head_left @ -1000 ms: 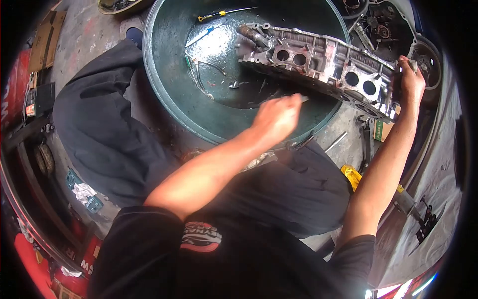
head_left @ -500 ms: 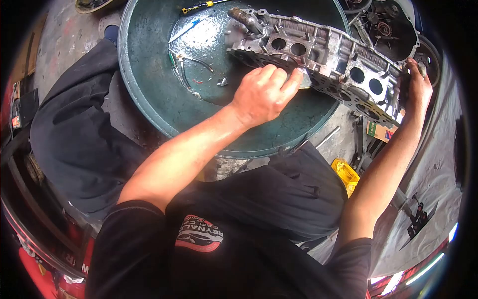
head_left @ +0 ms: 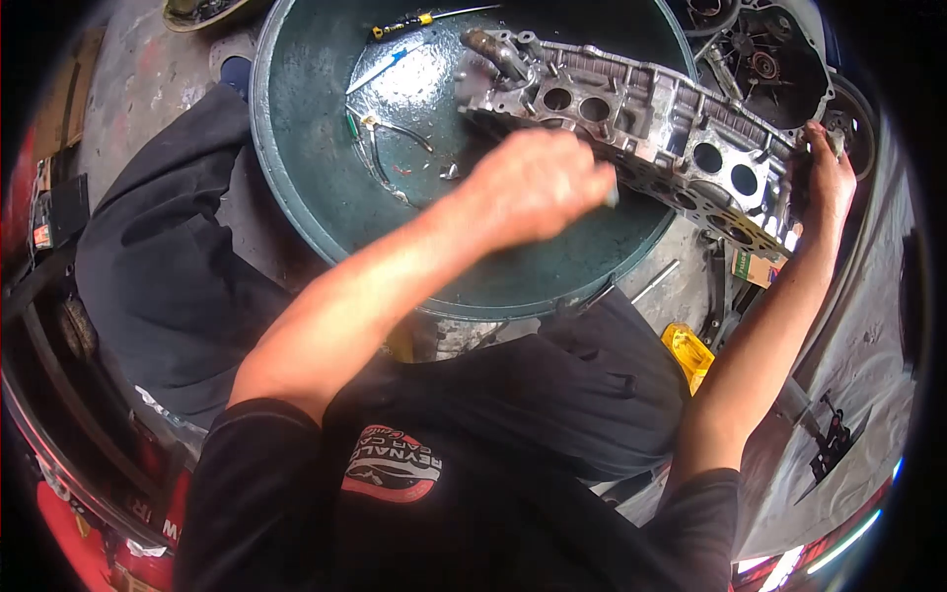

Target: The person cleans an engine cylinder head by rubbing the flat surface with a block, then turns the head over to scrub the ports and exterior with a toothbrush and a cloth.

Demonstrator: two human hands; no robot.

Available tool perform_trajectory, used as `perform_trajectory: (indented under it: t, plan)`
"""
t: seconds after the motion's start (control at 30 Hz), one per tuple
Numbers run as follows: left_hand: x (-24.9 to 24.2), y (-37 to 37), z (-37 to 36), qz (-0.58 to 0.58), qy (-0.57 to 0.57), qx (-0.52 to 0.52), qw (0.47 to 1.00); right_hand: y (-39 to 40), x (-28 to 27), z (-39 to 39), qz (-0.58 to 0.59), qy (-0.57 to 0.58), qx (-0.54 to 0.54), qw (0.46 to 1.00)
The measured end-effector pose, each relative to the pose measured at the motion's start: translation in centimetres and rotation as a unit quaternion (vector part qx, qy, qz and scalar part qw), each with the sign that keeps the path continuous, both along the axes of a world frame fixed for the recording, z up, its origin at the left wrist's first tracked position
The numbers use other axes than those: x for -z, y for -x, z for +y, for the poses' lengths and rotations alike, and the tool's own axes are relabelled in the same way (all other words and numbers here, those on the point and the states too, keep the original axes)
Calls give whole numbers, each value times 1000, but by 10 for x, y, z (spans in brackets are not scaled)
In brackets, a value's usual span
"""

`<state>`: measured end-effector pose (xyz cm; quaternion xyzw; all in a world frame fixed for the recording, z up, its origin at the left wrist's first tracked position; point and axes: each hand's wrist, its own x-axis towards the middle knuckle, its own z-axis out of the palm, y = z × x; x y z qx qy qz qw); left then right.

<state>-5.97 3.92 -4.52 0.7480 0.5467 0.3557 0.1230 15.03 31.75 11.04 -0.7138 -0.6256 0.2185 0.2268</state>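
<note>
A metal cylinder head (head_left: 641,123) rests tilted across the right side of a round green tub (head_left: 296,212), with ports facing up. My left hand (head_left: 543,187), closed and blurred by motion, is beside its lower edge. From its fingers sticks a small pale flat piece (head_left: 613,197), mostly hidden in the grip. At the right end of the cylinder head, my right hand (head_left: 829,173) grips it, with some fingers out of sight behind it.
Inside the tub lie a yellow-black screwdriver (head_left: 402,26), a blue pen-like tool (head_left: 385,67) and pliers (head_left: 370,148). A dark engine housing (head_left: 764,64) stands beyond at right. Near my right forearm are a yellow container (head_left: 688,355) and a small box (head_left: 758,268).
My left hand has moved slightly down and right along the cylinder head's lower edge, still closed on the pale piece. My right hand keeps its hold. The view has shifted a little.
</note>
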Motion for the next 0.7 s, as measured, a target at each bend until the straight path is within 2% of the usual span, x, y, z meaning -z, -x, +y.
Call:
perform_trajectory:
  t: [0.07, 0.13, 0.2, 0.23, 0.33, 0.37, 0.47, 0.5, 0.63, 0.67, 0.7]
  plan:
    - [-8, -15, -22, -39, -44, -9, 998, -10, 4, 2, -16, -26, -24, 999]
    - [7, -25, -31, -16, -64, -146, 987, -16, 5, 5, -68, -92, -66, 991]
    - [24, -25, -22, -34, -53, -255, 965, -7, -1, -15, -53, -67, -34, 996]
    - [29, -25, -17, -32, -36, -268, 962, -6, -1, -20, -30, -54, -28, 998]
    - [42, -52, -8, 51, -1, -239, 970, -7, 4, -22, 8, -43, -33, 998]
    - [41, -54, -11, 25, 7, -233, 972, -10, 4, -23, 18, -37, -38, 998]
    - [27, -35, -42, 8, -40, -26, 999, -15, 1, -27, 27, -42, -32, 998]
    - [15, -42, -54, -39, -1, -15, 999, -14, 0, -27, 35, -41, -32, 998]
    - [33, -50, -31, -84, 23, -292, 953, -7, -2, -34, 49, -37, -34, 998]
    - [40, -46, -19, -67, 30, -317, 946, -8, -2, -36, 42, -32, -34, 998]
    - [35, -43, -7, -44, 140, -311, 939, -15, 0, -29, 41, -38, -47, 997]
